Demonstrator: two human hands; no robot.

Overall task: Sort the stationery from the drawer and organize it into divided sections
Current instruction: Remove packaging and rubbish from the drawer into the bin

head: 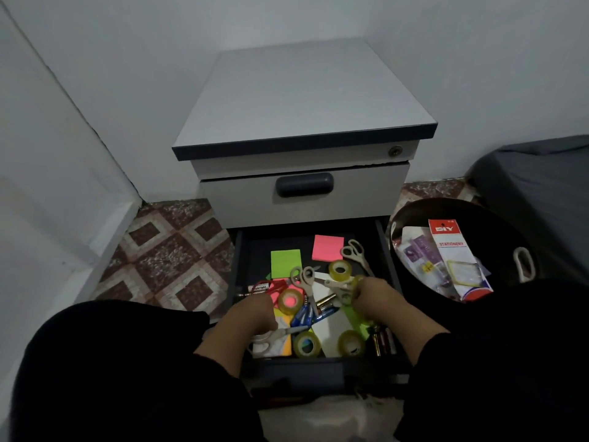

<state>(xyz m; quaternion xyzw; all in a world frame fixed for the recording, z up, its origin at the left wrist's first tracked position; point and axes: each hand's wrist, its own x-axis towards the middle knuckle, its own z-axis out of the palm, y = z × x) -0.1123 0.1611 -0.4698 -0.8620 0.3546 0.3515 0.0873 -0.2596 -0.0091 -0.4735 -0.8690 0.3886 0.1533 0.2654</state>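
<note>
Both hands reach into the open drawer (387, 250) of mixed stationery. The left hand (251, 317) has curled fingers, its grasp hidden. The right hand (374, 298) grips scissors (339, 287) near the right edge. A black tub (522, 247) of packets stands right of the drawer.

Left hand (251, 317): bare, no glove, ring or band to be seen; knuckles rounded, fingertips hidden among the things in the drawer (387, 250).
Right hand (376, 298): bare, nothing worn on it that can be made out.
Left forearm (220, 349): uncovered from the wrist to just outside the drawer's front edge.
Right forearm (420, 336): uncovered likewise.
Left sleeve (111, 362): black, loose and wide, plain, no cuff or marking.
Right sleeve (497, 362): black, same loose plain cloth, on the drawer's other side.
</note>
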